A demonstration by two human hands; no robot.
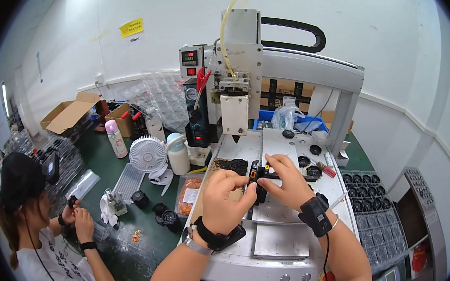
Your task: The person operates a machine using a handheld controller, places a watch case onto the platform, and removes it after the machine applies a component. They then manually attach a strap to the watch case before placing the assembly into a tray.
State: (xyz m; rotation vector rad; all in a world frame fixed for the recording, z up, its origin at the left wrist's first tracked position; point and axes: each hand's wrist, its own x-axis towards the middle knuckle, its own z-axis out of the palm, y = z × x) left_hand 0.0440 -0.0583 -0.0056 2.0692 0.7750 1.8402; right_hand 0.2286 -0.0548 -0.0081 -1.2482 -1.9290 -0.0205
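Both hands meet over the bed of a bench-top dispensing machine [235, 114], below its nozzle and a little towards me. Between them is a small black plastic part with orange inserts [253, 173]. My left hand [225, 202] is closed, with thumb and forefinger pinching the part from its left side. From the right, my right hand [287, 184] grips it between thumb and fingertips, the forefinger stretched over the far side. A black block-like holder [261, 196] shows under the part; whether the part is seated in it cannot be told. Dark residue [233, 165] coats the bed just beyond my left hand.
Round black parts [315, 149] and a red-handled tool [327, 171] lie on the bed's right. Trays of black parts [367, 193] stand further right. A white fan [149, 154], a bottle [177, 155] and an orange-filled bag [189, 193] are left. A co-worker [41, 221] sits at lower left.
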